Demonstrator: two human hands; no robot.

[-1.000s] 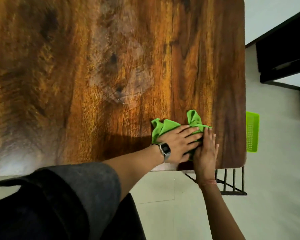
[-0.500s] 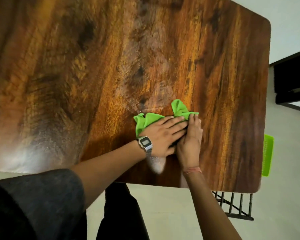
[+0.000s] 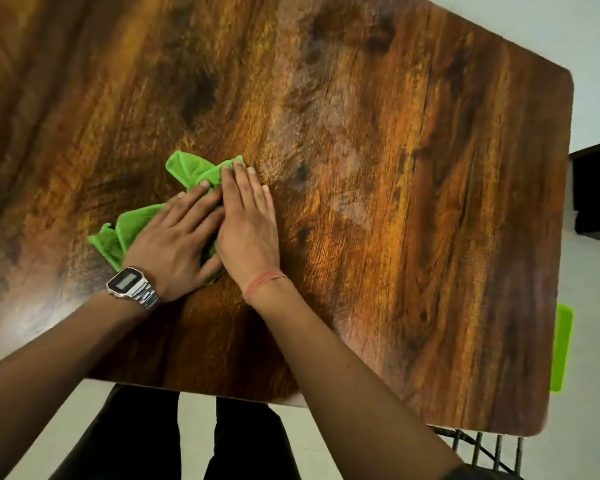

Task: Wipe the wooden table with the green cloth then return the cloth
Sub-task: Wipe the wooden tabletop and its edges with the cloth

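A crumpled green cloth point(image 3: 191, 171) lies on the brown wooden table point(image 3: 413, 202), left of its middle. My left hand point(image 3: 174, 244), with a metal watch on the wrist, presses flat on the cloth's near part. My right hand point(image 3: 248, 223), with an orange thread on the wrist, lies flat beside it, fingers over the cloth's far right edge. Both palms press down with fingers stretched out; most of the cloth is hidden under them. A dull smear point(image 3: 326, 109) shows on the wood beyond the hands.
A green plastic basket point(image 3: 561, 348) pokes out past the table's right edge. A black wire rack point(image 3: 482, 452) stands under the near right corner. Dark furniture point(image 3: 596, 188) sits at the far right on a pale floor. My legs point(image 3: 187, 441) stand at the near edge.
Both hands have slid the cloth away from the near right edge, leftward and farther onto the table. The view has shifted along with them.
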